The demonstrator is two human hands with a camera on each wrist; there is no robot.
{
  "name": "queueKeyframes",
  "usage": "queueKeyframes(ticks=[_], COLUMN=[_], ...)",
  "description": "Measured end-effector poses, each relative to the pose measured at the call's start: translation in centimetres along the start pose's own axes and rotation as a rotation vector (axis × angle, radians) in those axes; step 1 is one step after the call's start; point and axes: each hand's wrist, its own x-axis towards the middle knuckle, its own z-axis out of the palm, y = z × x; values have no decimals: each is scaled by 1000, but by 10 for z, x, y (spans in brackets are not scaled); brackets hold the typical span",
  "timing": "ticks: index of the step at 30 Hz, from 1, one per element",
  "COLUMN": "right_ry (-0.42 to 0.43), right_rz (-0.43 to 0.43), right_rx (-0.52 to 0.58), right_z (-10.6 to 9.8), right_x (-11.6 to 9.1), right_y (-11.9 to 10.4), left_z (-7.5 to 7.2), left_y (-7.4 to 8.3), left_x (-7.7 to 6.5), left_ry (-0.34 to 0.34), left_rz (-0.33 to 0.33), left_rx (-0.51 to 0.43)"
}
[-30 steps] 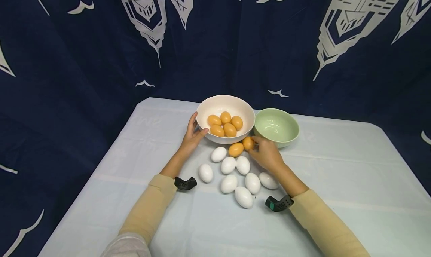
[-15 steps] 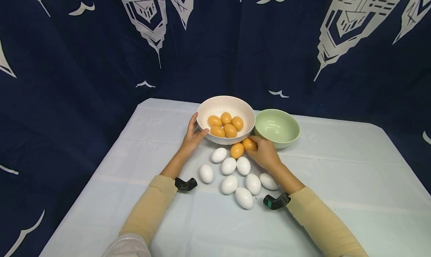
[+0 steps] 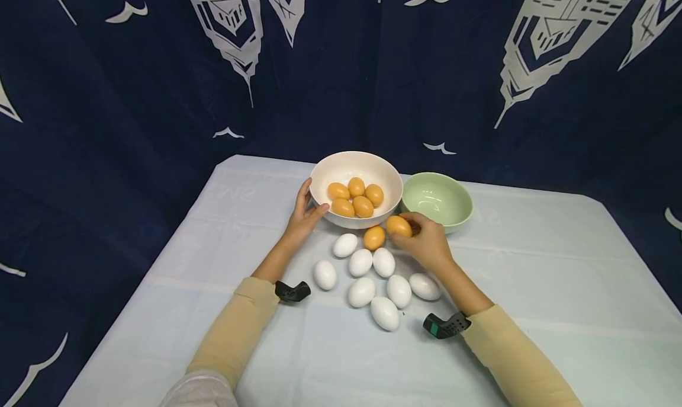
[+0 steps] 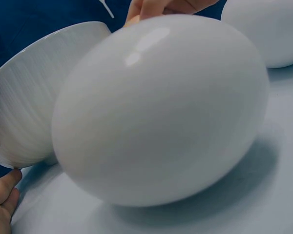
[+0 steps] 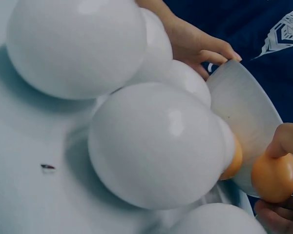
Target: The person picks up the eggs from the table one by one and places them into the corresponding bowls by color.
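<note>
My left hand (image 3: 305, 218) grips the left side of a cream bowl (image 3: 391, 185), thumb at the rim; several orange eggs (image 3: 363, 207) lie inside it. Between thumb and fingers my right hand (image 3: 429, 241) pinches an orange egg (image 3: 399, 226) in front of the bowls. In the right wrist view this pinched egg (image 5: 275, 177) shows beside the bowl's outer wall. Another orange egg (image 3: 374, 238) lies on the table just below the cream bowl. Several white eggs (image 3: 361, 292) are spread over the cloth between my forearms. A large white egg (image 4: 161, 109) fills most of the left wrist view.
A green bowl (image 3: 438, 198) with nothing in it stands right against the cream bowl. Pale cloth covers the table (image 3: 533, 265). Behind its far edge hangs a dark blue curtain (image 3: 341, 99) with white prints. A small dark speck (image 5: 48, 167) lies on the cloth.
My right hand has taken hold of the orange egg and shifted it slightly right and up, away from the other one on the table. My left hand stays on the cream bowl.
</note>
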Motion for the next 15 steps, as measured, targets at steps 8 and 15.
queueKeyframes(ticks=[8, 15], right_ry=[69, 114], right_rz=[-8, -7], right_rx=[104, 167], right_z=[-7, -10], right_x=[2, 5], right_y=[-4, -11], left_z=[2, 2], left_y=[12, 14], left_x=[-6, -7], left_ry=[-6, -15], left_rz=[0, -7], left_rx=[10, 5])
